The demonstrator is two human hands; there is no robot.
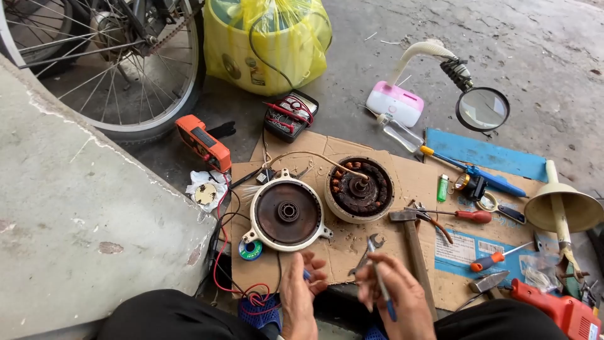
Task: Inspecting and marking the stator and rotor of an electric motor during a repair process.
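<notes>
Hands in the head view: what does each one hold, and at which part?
The right hand holds a thin blue-handled tool around its middle. The left hand pinches something small and blue; what it is cannot be told.

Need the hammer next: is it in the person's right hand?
No, the hammer lies on the cardboard; the right hand holds a blue-handled tool.

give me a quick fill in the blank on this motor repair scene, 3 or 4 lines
1. The right hand holds a thin tool with a ____ handle.
2. The round motor cover and the wound stator lie on a sheet of ____.
3. The hammer lies to the ____ of the stator.
4. The magnifying glass stands on a base coloured ____ and white.

Missing words: blue; cardboard; right; pink
</notes>
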